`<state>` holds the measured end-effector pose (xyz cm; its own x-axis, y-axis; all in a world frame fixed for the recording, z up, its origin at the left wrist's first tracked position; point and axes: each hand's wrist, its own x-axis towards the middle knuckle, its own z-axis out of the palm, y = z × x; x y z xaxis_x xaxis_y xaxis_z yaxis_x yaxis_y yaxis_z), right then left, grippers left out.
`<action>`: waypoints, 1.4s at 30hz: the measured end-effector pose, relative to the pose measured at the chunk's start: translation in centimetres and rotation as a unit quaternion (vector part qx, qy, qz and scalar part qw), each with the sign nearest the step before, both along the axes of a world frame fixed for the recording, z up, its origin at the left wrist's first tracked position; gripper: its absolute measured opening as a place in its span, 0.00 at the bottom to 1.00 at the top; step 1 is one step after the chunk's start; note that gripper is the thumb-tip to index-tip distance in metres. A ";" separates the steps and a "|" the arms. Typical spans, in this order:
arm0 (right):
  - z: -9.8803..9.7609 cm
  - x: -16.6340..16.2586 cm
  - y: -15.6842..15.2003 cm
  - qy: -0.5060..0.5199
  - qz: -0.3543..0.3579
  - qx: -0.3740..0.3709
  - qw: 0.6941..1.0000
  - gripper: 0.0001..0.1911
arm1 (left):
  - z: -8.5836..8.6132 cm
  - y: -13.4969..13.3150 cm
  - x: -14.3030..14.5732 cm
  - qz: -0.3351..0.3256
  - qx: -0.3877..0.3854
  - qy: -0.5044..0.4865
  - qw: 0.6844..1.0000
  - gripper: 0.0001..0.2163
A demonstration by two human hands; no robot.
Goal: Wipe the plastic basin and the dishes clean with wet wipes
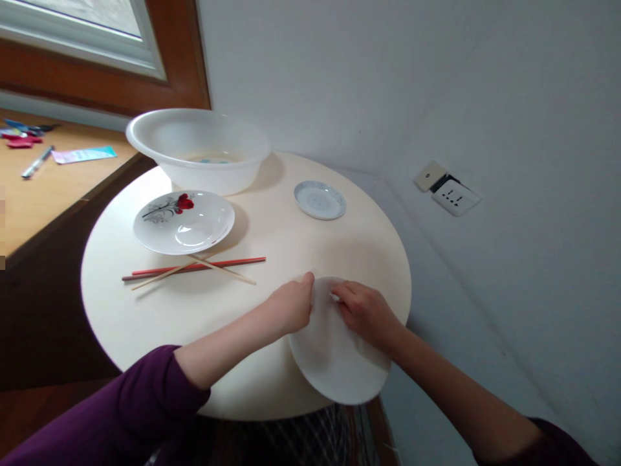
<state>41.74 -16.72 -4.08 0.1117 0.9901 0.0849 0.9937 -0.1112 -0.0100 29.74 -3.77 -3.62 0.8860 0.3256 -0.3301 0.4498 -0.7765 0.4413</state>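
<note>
Plain white round plate (334, 372) at near right edge of the round white counter (284, 233), partly overhanging. Left hand (292, 305): grip clamped on plate's left rim. Right hand (366, 314): grip closed on small white scrap (334, 296), material unclear, at plate's face. Progress (judged): this plate under way, unfinished. Shallow white bowl with red flower (187, 230) and crossed red and pale chopsticks (242, 262) lie toward left edge, small pale-blue plate (320, 199) toward far right edge; whether already handled, cannot tell.

Daylight from window (82, 48), dim wall (528, 272), bowl (187, 226) glinting, soft shadows
</note>
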 end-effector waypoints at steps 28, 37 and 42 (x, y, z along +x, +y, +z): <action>-0.7 0.5 -2.8 -0.044 -0.052 0.047 0.997 0.10 | 0.0 0.4 1.0 -0.029 -0.010 -0.033 0.999 0.15; -0.6 -0.4 -2.0 -0.039 -0.095 0.027 0.994 0.08 | -1.0 0.1 -2.8 0.121 -0.163 -0.135 0.970 0.19; -0.9 -1.3 0.3 0.009 -0.060 0.045 0.997 0.09 | -1.2 -1.5 -3.2 0.107 -0.184 -0.105 0.971 0.17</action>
